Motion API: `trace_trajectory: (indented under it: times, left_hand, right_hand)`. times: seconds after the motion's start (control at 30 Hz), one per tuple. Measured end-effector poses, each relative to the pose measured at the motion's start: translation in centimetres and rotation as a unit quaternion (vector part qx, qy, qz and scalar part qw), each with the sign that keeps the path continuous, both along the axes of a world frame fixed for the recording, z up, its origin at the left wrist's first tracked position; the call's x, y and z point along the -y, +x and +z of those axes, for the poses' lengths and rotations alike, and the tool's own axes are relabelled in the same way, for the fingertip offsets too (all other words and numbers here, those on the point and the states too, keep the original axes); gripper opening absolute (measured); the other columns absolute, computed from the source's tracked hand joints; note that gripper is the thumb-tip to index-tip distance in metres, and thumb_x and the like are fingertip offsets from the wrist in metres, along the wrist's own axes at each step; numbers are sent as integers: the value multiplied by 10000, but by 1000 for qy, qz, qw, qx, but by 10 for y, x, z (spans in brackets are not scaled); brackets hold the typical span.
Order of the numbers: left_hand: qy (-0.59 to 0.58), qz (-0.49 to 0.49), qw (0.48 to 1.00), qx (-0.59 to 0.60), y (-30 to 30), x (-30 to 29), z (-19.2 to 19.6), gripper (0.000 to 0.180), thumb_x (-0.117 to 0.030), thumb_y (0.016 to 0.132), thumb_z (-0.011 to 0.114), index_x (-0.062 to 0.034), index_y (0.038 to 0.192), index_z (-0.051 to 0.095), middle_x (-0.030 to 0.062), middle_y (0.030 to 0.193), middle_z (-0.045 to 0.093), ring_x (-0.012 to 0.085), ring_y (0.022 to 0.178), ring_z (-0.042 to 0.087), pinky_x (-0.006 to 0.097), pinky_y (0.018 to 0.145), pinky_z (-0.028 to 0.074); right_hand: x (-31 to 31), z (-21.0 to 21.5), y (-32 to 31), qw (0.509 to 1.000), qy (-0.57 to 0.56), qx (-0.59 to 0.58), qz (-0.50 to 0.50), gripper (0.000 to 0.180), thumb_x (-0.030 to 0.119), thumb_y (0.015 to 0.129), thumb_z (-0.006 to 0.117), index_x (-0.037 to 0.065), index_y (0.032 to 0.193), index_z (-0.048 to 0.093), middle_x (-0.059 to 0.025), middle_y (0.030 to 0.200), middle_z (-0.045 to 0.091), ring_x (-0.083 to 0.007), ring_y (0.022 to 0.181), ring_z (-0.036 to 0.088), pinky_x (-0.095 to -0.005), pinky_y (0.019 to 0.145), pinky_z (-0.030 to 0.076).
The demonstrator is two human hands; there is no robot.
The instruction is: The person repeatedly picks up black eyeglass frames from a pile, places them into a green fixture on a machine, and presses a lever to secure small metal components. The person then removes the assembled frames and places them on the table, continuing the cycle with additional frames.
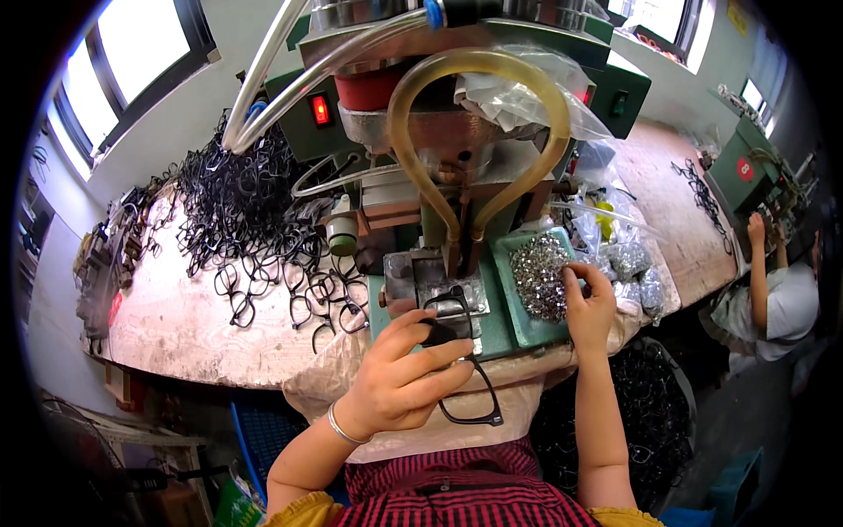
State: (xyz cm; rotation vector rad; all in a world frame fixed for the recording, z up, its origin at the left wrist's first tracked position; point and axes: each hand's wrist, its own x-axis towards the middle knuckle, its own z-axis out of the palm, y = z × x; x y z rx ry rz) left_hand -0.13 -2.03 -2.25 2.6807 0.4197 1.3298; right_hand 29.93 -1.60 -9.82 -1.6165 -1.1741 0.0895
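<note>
My left hand [408, 373] grips a black eyeglass frame [493, 417] at the front of a green bench machine. One rim of the frame hangs toward me below the fingers; its other end lies over the machine's metal block [406, 279], under two copper-coloured prongs [454, 250]. To the right is a green tray [537, 337] with many small shiny metal parts [537, 281]. My right hand [590, 309] is over the tray's right edge, thumb and fingertips drawn together beside the parts. Whatever the fingertips hold is too small to make out.
A large heap of black eyeglass frames [241, 189] covers the left of the table [176, 325]. A yellowish hose [399, 97] loops above the work spot. Bags of small parts [628, 261] lie right of the tray. Farther right, a person [773, 299] works at another green machine [746, 167].
</note>
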Motion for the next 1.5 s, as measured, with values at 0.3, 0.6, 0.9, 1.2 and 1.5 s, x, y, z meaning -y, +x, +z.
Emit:
trace_trajectory:
  times: [0.3, 0.6, 0.9, 1.2, 1.5]
  left_hand:
    - [-36, -27, 998, -42, -5, -3, 20, 284, -104, 731, 666, -104, 1014, 688, 47, 1114, 671, 298, 891, 551, 483, 933, 484]
    - [-112, 231, 955, 147, -35, 4, -43, 419, -40, 841, 646, -56, 1259, 622, 131, 1243, 649, 293, 1038, 595, 432, 1012, 440]
    - [-469, 175, 827, 257, -71, -121, -129, 311, -227, 1036, 533, 44, 1131, 651, 108, 984, 689, 182, 911, 622, 281, 857, 475]
    - [-243, 364, 858, 270, -114, -89, -106, 183, -132, 971, 625, -8, 1086, 697, 95, 981, 693, 180, 880, 636, 302, 787, 501]
    - [-20, 347, 922, -168, -153, -71, -79, 312, 38, 754, 612, -66, 1041, 676, 97, 941, 673, 312, 965, 601, 402, 896, 476]
  right_hand:
    - [-7, -2, 7, 995, -22, -78, 59, 80, 65, 906, 666, 5, 956, 683, -13, 830, 683, -83, 760, 600, -240, 721, 477]
    - [16, -11, -12, 988, -8, -137, 67, 109, 57, 873, 708, -6, 962, 697, -20, 864, 686, -94, 791, 614, -243, 739, 488]
    - [-4, 0, -36, 960, -4, -233, 159, 82, 13, 905, 677, 10, 987, 686, 13, 901, 670, -65, 847, 599, -216, 777, 462]
    - [24, -13, -25, 992, -28, -101, 70, 90, 12, 887, 680, -9, 972, 701, -22, 879, 678, -107, 821, 612, -240, 759, 474]
    - [33, 13, -35, 990, -33, -121, 67, 184, -9, 875, 698, -19, 1059, 709, -40, 964, 699, -114, 909, 634, -247, 814, 497]
